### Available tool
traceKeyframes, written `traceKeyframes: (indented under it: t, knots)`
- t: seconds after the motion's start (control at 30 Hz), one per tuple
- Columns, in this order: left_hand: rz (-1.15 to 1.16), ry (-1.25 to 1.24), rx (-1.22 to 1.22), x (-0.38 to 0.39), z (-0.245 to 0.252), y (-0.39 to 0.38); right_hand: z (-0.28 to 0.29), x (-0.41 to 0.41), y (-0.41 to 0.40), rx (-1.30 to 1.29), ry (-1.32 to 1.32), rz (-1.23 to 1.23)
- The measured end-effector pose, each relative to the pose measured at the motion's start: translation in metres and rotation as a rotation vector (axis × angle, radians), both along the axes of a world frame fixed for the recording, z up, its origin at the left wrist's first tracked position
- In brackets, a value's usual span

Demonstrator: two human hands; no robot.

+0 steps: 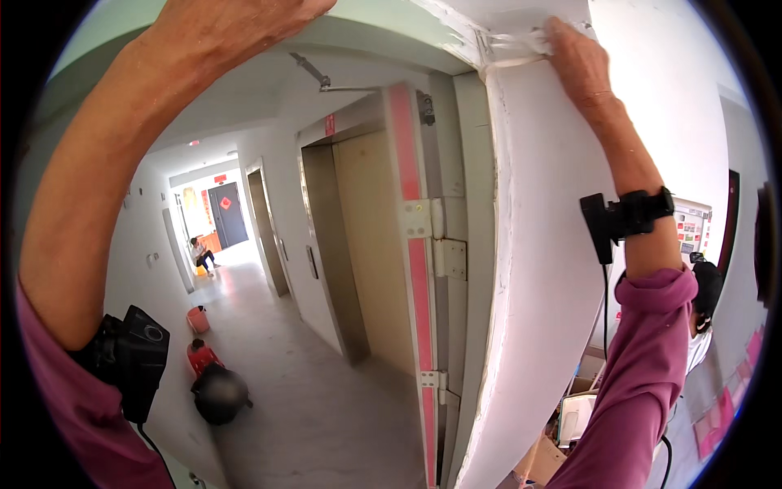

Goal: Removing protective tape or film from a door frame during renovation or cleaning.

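Observation:
My left hand [281, 15] is raised at the top of the view. Its fingers lie beyond the picture's edge, so what it holds is hidden. At the upper corner of a pale green door frame [476, 140], my right hand [577, 64] is curled, its fingertips at a crumpled strip of translucent film [516, 44]. It appears to pinch the film, against the white wall [544, 159] beside the frame. A ragged white seam [502, 232] runs down between frame and wall. Both forearms carry strapped black devices with cables.
An open door [418, 293] with a pink-striped edge, hinges and a closer arm [324, 85] stands beyond the frame. Along the corridor are elevator doors [372, 244], a pink bucket [197, 319] and a seated person [203, 253]. Another person [705, 305] and cardboard boxes [540, 459] are at right.

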State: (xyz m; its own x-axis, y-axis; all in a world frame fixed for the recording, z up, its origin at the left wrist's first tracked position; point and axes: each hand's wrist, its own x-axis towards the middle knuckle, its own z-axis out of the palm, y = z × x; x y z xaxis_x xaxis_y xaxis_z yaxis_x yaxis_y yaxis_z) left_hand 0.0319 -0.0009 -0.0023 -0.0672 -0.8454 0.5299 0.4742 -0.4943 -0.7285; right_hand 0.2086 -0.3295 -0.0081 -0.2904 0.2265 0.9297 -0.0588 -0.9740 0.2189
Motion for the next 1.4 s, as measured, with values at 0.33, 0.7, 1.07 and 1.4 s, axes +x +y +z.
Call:
traceKeyframes:
  t: [0.33, 0.7, 1.07, 1.4]
  knots:
    - [0.087, -0.079, -0.059, 0.006, 0.005, -0.001, -0.043, -0.024, 0.025, -0.099, 0.297, 0.493]
    - [0.099, -0.084, -0.052, 0.007, 0.004, 0.000, -0.035, -0.034, 0.107, -0.299, 0.066, 0.444]
    - [0.085, -0.007, -0.086, 0.006, 0.005, 0.007, -0.010, -0.056, 0.082, -0.551, 0.456, 0.541]
    - [-0.151, -0.012, 0.045, 0.005, -0.002, -0.002, -0.025, -0.037, 0.061, -0.271, 0.451, 0.797]
